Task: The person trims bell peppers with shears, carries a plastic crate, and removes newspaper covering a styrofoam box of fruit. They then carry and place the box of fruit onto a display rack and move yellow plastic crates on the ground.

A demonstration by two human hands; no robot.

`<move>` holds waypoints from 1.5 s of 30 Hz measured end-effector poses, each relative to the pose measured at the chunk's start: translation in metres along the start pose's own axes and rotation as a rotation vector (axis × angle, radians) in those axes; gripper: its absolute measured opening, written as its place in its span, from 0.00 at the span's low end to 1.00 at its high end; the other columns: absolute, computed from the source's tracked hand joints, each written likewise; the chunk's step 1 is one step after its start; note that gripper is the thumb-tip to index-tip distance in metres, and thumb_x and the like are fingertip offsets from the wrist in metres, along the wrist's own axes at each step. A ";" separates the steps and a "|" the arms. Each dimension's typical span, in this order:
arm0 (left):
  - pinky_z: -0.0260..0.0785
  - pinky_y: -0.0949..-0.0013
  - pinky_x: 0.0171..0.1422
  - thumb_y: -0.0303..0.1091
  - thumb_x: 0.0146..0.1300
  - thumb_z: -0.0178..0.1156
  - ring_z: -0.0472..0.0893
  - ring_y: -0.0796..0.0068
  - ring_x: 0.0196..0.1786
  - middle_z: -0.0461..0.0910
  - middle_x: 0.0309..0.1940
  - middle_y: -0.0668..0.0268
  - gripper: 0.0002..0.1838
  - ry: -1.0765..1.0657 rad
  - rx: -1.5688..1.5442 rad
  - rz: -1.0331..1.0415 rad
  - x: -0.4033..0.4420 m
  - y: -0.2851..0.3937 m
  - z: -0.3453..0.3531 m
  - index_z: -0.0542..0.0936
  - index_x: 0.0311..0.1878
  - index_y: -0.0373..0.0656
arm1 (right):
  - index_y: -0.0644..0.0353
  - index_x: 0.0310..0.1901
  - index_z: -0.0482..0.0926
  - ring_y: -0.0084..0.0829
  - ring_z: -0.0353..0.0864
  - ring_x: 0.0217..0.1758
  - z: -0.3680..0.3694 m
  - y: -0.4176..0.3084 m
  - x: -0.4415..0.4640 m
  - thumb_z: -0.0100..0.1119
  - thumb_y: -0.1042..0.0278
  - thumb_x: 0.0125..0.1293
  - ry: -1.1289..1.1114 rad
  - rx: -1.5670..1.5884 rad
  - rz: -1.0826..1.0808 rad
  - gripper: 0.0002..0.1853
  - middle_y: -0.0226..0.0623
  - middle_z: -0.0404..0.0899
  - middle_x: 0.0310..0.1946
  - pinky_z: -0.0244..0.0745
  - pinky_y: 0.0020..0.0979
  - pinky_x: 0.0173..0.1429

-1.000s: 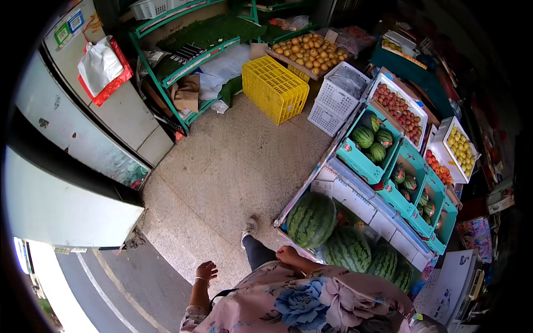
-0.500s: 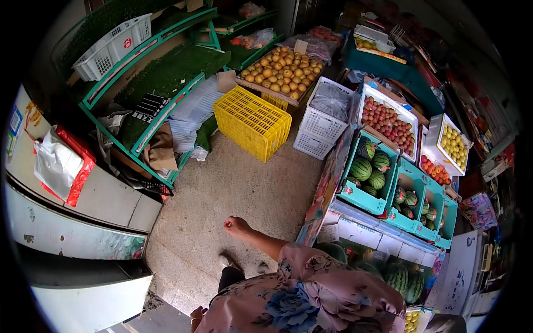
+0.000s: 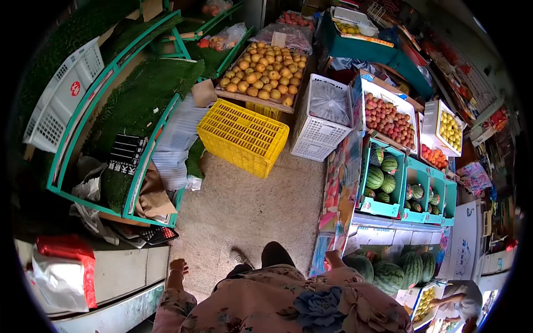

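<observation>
At the lower left my left hand (image 3: pixel 179 266) hangs over the floor beside the pale counter, fingers apart and nothing in them. My right hand (image 3: pixel 334 260) is by the printed side of the fruit stand, near the large watermelons (image 3: pixel 388 276); whether it touches the stand I cannot tell. Its fingers are mostly hidden and no object shows in it. Ahead on the floor is an upturned yellow plastic crate (image 3: pixel 242 133), with a tray of round yellow-brown fruit (image 3: pixel 264 72) behind it. White crates (image 3: pixel 321 133) are stacked to its right.
Green-framed shelving (image 3: pixel 114 83) lined with artificial turf runs along the left. Red and white plastic bags (image 3: pixel 61 275) lie on the counter (image 3: pixel 119 272). Turquoise boxes (image 3: pixel 383 206) of small watermelons and a white box of reddish fruit (image 3: pixel 388 119) stand right. Another person (image 3: pixel 463 302) is at lower right.
The view has turned and come closer to the yellow crate. My right hand has swung back from ahead of me to the right side, and my left hand has come forward into fuller view.
</observation>
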State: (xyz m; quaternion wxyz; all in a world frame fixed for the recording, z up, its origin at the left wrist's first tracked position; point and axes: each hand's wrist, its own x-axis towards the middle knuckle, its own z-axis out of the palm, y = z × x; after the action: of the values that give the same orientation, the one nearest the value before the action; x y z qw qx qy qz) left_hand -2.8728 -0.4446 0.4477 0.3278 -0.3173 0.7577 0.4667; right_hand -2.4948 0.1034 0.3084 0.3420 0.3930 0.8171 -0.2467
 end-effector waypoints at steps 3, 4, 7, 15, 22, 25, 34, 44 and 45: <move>0.59 0.72 0.21 0.36 0.51 0.48 0.69 0.75 0.20 0.68 0.20 0.72 0.04 -0.124 -0.024 0.020 0.044 0.078 0.008 0.69 0.25 0.48 | 0.55 0.19 0.70 0.28 0.69 0.12 -0.014 -0.065 -0.010 0.47 0.65 0.55 -0.077 1.100 0.510 0.10 0.32 0.71 0.14 0.59 0.31 0.14; 0.59 0.72 0.23 0.36 0.51 0.48 0.69 0.76 0.21 0.68 0.20 0.72 0.04 -0.094 -0.006 0.081 0.037 0.123 0.036 0.68 0.25 0.49 | 0.57 0.20 0.73 0.29 0.72 0.15 -0.029 -0.103 -0.011 0.45 0.66 0.53 -0.114 0.969 0.427 0.09 0.34 0.73 0.16 0.64 0.31 0.18; 0.67 0.68 0.30 0.38 0.52 0.53 0.76 0.71 0.31 0.74 0.32 0.67 0.12 -0.193 -0.154 0.210 0.037 0.180 0.102 0.70 0.40 0.48 | 0.58 0.24 0.78 0.34 0.77 0.29 -0.069 -0.188 0.024 0.45 0.68 0.50 -0.332 0.380 0.231 0.10 0.41 0.77 0.27 0.73 0.32 0.29; 0.69 0.70 0.32 0.36 0.52 0.56 0.76 0.72 0.34 0.75 0.34 0.66 0.18 -0.398 0.015 -0.294 0.005 0.151 0.159 0.68 0.47 0.45 | 0.58 0.30 0.73 0.44 0.74 0.37 -0.216 -0.298 0.227 0.48 0.62 0.47 0.158 0.248 -0.018 0.11 0.45 0.75 0.31 0.68 0.38 0.43; 0.70 0.70 0.37 0.36 0.55 0.51 0.76 0.70 0.38 0.74 0.38 0.60 0.21 -0.169 0.010 -0.278 -0.026 0.197 0.197 0.64 0.52 0.39 | 0.54 0.52 0.60 0.37 0.59 0.56 -0.423 -0.387 0.359 0.58 0.54 0.45 0.550 0.177 -0.082 0.31 0.37 0.61 0.51 0.53 0.44 0.56; 0.70 0.69 0.39 0.35 0.56 0.50 0.75 0.67 0.41 0.73 0.41 0.58 0.20 -0.198 -0.057 -0.271 -0.031 0.239 0.222 0.64 0.52 0.38 | 0.52 0.58 0.53 0.35 0.54 0.60 -0.462 -0.397 0.404 0.58 0.45 0.44 0.437 0.160 -0.087 0.41 0.37 0.56 0.57 0.51 0.46 0.58; 0.69 0.68 0.42 0.35 0.57 0.49 0.75 0.66 0.43 0.73 0.42 0.58 0.19 -0.254 -0.041 -0.254 -0.029 0.267 0.246 0.64 0.52 0.39 | 0.57 0.35 0.75 0.37 0.74 0.40 -0.404 -0.374 0.402 0.45 0.34 0.48 -0.031 0.109 -0.276 0.30 0.41 0.75 0.33 0.66 0.38 0.45; 0.70 0.68 0.37 0.36 0.57 0.49 0.76 0.66 0.39 0.73 0.40 0.59 0.20 -0.285 0.111 -0.241 0.002 0.280 0.219 0.64 0.52 0.40 | 0.58 0.24 0.76 0.41 0.75 0.27 -0.340 -0.442 0.258 0.48 0.39 0.48 0.244 0.478 -0.140 0.25 0.40 0.76 0.22 0.68 0.39 0.29; 0.70 0.68 0.36 0.36 0.57 0.49 0.76 0.66 0.39 0.73 0.40 0.59 0.20 -0.282 0.091 -0.215 0.007 0.284 0.220 0.64 0.52 0.41 | 0.58 0.23 0.76 0.41 0.75 0.27 -0.360 -0.453 0.246 0.47 0.39 0.48 0.231 0.534 -0.132 0.25 0.41 0.76 0.23 0.68 0.39 0.31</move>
State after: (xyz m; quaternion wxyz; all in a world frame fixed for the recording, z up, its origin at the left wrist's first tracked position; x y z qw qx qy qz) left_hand -3.0565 -0.1411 0.5069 0.4927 -0.3128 0.6863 0.4340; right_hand -3.1061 0.2039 0.4155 0.1146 0.4407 0.7805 -0.4283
